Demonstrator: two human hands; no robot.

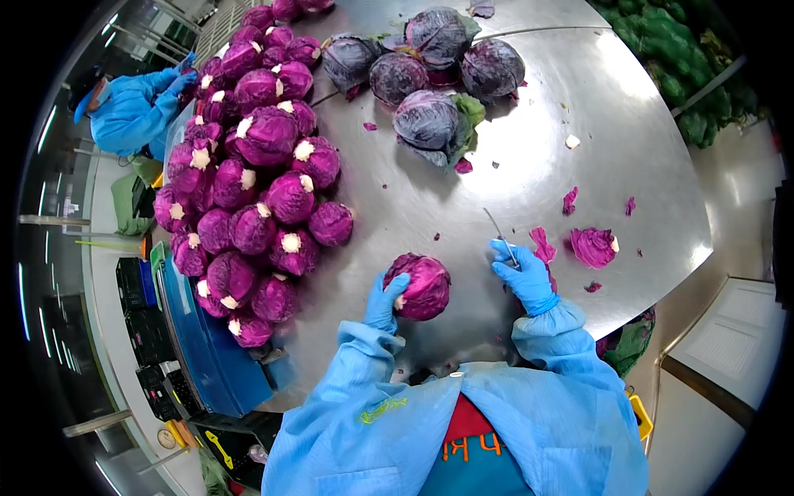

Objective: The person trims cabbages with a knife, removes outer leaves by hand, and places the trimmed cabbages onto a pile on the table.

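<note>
The left hand [382, 302] was curved around the left side of a purple cabbage [423, 285], open as wide as that side of the round head. The cabbage was at the near side of the shiny metal table [364, 165], and I could not tell if it touched the top. The right hand [529, 281], to the right, was curled around a small knife [500, 235]. Its blade pointed far and left, apart from the cabbage.

To use the knife well, it seemed best to hold the cabbage snug but not squash it, and to keep the left fingers out of the blade's way. The pale stem end [399, 302] was close to those fingers, so a small turn of the cabbage might help. Small, slow cuts seemed safest. A loose purple leaf [594, 247] lay to the right, well apart from the cabbage.
</note>
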